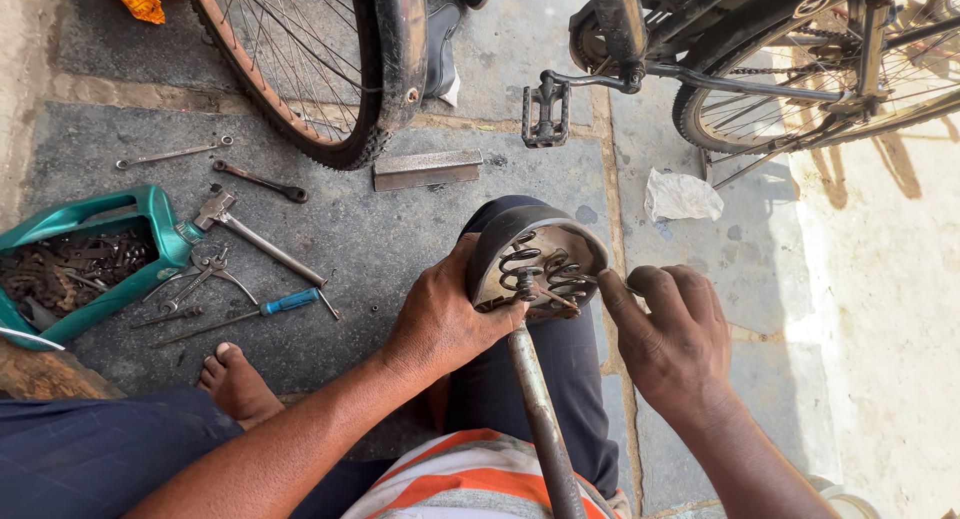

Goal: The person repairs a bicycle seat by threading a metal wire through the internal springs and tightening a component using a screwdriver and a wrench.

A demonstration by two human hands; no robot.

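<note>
Bicycle saddle [520, 241] rests upside down on my knee, springs [545, 269] up, seat post [545, 419] running to 6 o'clock. My left hand [440, 319] clamps its rim at 9 o'clock. My right hand [675, 339], fingers curled, pinches the spring fitting at 3 o'clock. Step judged: working the undercarriage fastener. Next calls for a wrench [258, 180] from 10 o'clock.

Grey stone-slab floor [360, 229], oil-stained, with bright sunlight falling at right.
</note>
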